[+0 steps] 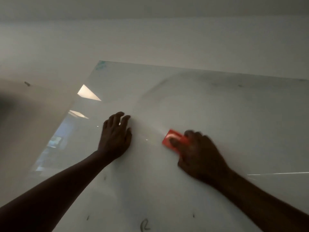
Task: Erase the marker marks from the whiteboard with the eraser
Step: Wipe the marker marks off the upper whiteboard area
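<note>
A glossy whiteboard [217, 106] fills most of the view, mounted on a pale wall. My right hand [199, 156] grips a red eraser [172, 140] and presses it flat on the board; hand and eraser are motion-blurred. My left hand [115, 138] rests flat on the board to the left of the eraser, fingers spread, holding nothing. Dark marker marks remain low on the board: a letter-like mark [144, 225] and short strokes [87, 217]. A teal smudge [101, 66] sits in the top left corner. Faint grey smears [217, 83] run near the top edge.
The pale wall [41, 106] borders the board on the left and above, with a small dark spot [27, 83] on it. The board's left part reflects ceiling lights [88, 93] and a room. A thin bright line [277, 173] crosses the board at the right.
</note>
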{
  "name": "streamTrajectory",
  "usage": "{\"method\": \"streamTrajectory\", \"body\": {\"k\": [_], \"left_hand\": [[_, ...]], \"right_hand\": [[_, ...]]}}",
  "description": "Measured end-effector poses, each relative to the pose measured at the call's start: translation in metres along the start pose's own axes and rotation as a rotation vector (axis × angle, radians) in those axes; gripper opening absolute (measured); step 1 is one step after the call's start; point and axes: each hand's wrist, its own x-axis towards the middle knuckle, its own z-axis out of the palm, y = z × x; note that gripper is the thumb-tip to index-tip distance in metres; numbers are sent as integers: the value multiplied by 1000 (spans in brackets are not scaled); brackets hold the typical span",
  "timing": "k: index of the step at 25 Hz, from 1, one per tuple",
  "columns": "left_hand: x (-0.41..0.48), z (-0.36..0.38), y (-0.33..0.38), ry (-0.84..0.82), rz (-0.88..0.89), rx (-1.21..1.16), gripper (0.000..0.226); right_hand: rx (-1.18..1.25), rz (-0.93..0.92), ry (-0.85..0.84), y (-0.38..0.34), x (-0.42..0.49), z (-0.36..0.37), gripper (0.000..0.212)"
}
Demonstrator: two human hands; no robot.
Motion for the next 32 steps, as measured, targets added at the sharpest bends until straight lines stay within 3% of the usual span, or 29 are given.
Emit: {"method": "streamTrajectory", "body": {"k": [3,4,6,8,9,10,13,15,16,19,21,25,26,28,30,32], "left_hand": [[41,18,82,30,178,-134,42],[49,24,104,32,207,-168,41],[53,31,124,23,234,-179,42],[55,38,125,42,255,-181,43],[56,41,123,57,265,-181,42],[56,43,121,65,266,-182,42],[56,46,125,76,261,-183,44],[56,45,127,73,252,-184,45],[56,44,128,65,253,-184,46],[57,42,127,53,259,-192,49],[55,42,127,52,253,-191,50],[56,43,130,62,244,-181,49],[55,43,130,53,243,-178,50],[55,42,128,40,246,-178,51],[55,41,128,32,240,-185,51],[55,40,128,46,243,-188,50]], "right_hand": [[-49,479,55,54,12,-21,65],[-62,513,66,50,9,-19,65],[-12,276,46,27,-9,-6,64],[-32,-10,2,52,-14,-7,63],[-84,-15,5,83,-6,-12,64],[-150,90,23,117,4,-18,64],[-237,707,122,189,35,-39,59],[-200,892,171,181,60,-31,54],[-155,849,170,165,71,-23,54],[-115,389,99,112,75,-3,59],[-131,221,13,135,72,-14,60],[-144,682,85,172,103,-26,54],[-120,652,109,153,111,-17,54],[-105,396,79,109,113,1,56],[-93,236,40,117,105,2,59],[-130,407,57,150,112,-10,59]]}}
